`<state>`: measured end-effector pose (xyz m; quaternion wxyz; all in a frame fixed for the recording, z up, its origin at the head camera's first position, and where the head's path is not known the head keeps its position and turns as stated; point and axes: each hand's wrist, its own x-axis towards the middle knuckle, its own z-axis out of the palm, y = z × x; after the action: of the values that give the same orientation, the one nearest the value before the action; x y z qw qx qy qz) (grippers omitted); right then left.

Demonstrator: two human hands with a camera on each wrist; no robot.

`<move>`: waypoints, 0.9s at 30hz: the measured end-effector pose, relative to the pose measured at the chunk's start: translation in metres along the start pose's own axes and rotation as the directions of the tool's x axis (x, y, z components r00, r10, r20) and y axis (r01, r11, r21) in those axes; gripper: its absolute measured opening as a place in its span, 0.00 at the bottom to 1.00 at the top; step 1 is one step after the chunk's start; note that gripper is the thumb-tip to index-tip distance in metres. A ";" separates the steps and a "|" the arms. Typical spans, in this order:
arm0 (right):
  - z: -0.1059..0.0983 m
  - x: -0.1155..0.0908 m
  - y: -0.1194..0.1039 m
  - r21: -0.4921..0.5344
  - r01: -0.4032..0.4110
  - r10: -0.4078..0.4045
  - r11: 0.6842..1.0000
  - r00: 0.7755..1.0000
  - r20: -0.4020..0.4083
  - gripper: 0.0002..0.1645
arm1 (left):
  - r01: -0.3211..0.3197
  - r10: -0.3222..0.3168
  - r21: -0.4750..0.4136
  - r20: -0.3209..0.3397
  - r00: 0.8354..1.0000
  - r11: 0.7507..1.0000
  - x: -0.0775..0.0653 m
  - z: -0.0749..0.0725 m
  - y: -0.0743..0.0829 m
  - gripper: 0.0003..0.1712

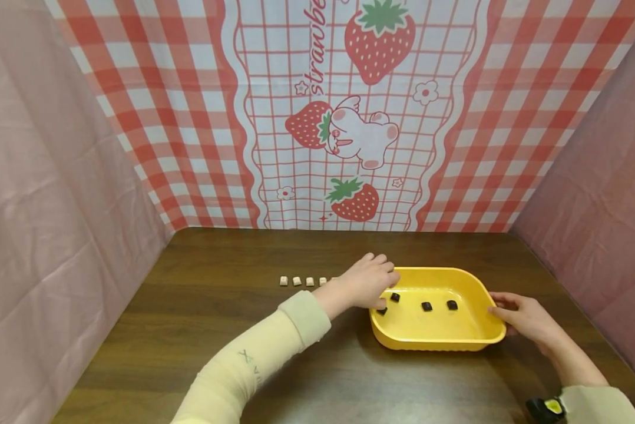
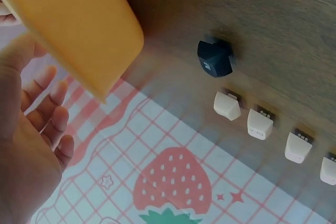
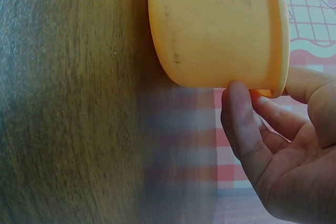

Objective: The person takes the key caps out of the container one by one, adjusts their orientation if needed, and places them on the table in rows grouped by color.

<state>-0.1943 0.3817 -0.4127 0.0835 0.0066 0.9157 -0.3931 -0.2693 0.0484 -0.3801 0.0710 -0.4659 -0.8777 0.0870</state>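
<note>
A yellow plastic basin [image 1: 429,344] stands on the table with several black keycaps inside, such as one keycap [image 1: 427,307] near its middle. My right hand [image 1: 526,318] grips the basin's right end by the rim, its fingers against the outer wall in the right wrist view. My left hand [image 1: 362,282] reaches over the left rim; its thumb is beside a black keycap [image 1: 382,311] by the left wall. In the left wrist view the basin hides the thumb tip, so a pinch cannot be confirmed; the other fingers are loosely curled.
White keycaps [image 1: 297,281] stand in a row left of the basin, partly covered by my left hand. A black keycap [image 2: 215,59] on the table adjoins the row's end in the left wrist view. A strawberry-print cloth [image 1: 349,135] hangs behind the wooden table [image 1: 201,330].
</note>
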 end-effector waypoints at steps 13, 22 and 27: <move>0.000 0.000 0.000 -0.005 -0.005 0.005 1.000 1.000 0.000 0.37 | -0.081 0.079 0.009 0.151 0.985 0.997 0.020 0.008 0.012 0.14; 0.001 0.000 0.001 0.010 0.021 -0.021 1.000 1.000 -0.021 0.36 | -0.082 0.055 0.100 0.247 0.967 0.992 0.030 0.011 0.017 0.14; 0.002 0.000 0.001 0.034 0.028 -0.028 0.999 1.000 -0.013 0.36 | -0.061 0.022 0.130 0.281 0.959 0.990 0.033 0.013 0.021 0.15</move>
<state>-0.1942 0.3813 -0.4150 0.0721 -0.0025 0.9093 -0.4099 -0.2730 0.0860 -0.3963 -0.0233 -0.4612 -0.8609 0.2134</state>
